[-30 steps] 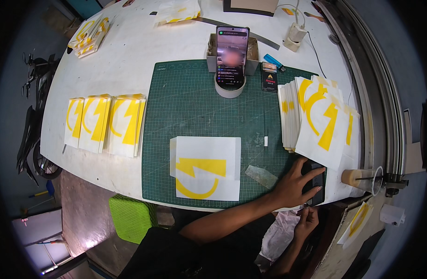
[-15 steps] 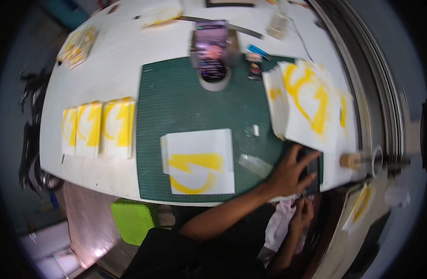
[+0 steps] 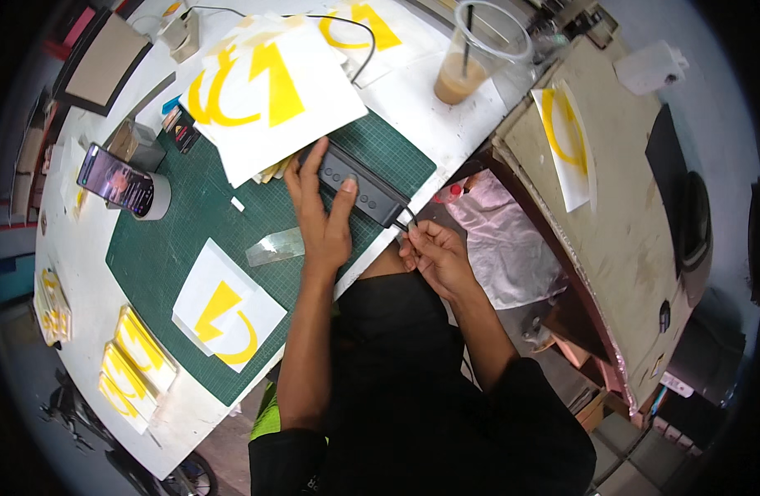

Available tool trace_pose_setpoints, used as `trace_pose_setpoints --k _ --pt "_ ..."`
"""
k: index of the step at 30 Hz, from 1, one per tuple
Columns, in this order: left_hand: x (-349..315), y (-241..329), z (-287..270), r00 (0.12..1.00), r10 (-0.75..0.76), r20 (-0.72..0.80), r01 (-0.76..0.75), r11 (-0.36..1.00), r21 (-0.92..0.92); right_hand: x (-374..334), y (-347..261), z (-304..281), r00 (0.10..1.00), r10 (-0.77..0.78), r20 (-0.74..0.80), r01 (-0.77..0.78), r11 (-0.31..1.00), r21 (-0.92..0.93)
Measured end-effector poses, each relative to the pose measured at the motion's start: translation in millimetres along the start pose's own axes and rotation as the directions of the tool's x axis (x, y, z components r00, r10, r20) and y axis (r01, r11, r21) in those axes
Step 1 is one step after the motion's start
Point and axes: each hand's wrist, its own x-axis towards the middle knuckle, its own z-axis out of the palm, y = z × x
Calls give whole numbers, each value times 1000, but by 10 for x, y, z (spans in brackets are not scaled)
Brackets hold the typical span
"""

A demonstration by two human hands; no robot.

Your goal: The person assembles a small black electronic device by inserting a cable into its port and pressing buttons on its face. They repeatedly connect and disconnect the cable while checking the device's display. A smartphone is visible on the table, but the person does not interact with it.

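Note:
A long black box (image 3: 357, 183) with a row of round marks lies at the edge of a green cutting mat (image 3: 173, 248). My left hand (image 3: 322, 217) grips it, the thumb on its top face and the fingers at its far end. Just off the table edge, my right hand (image 3: 438, 255) pinches the thin black cable (image 3: 411, 217) that comes out of the box's near end. Beyond the box is a stack of white sheets (image 3: 268, 91) printed in yellow. A folded white paper piece (image 3: 228, 310) with a yellow print lies on the mat, left of my left arm.
A clear plastic strip (image 3: 277, 246) lies beside my left hand. A phone (image 3: 115, 183) leans on a white roll (image 3: 155, 198). Printed packets (image 3: 136, 364) sit at the left. A plastic cup with a brown drink (image 3: 463, 78) stands near the table's right edge. A cream surface (image 3: 595, 140) is at right.
My view has swung to the right. My right hand has come up from below the table edge to the box's cable end; my left hand is still at the box.

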Motion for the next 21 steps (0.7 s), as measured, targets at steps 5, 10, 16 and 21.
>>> trace_pose_setpoints --k 5,10,16,21 --pt "-10 -49 7 999 -37 12 37 999 26 -9 148 70 998 -56 -9 56 994 89" --pt "6 -29 37 1000 -14 9 14 1000 18 22 157 78 997 -64 -33 66 995 80" --pt "20 53 83 999 -31 28 30 999 43 33 156 28 996 -68 -54 72 994 85" --pt "59 154 141 998 -67 19 65 995 79 49 56 25 998 -57 -42 62 991 116"
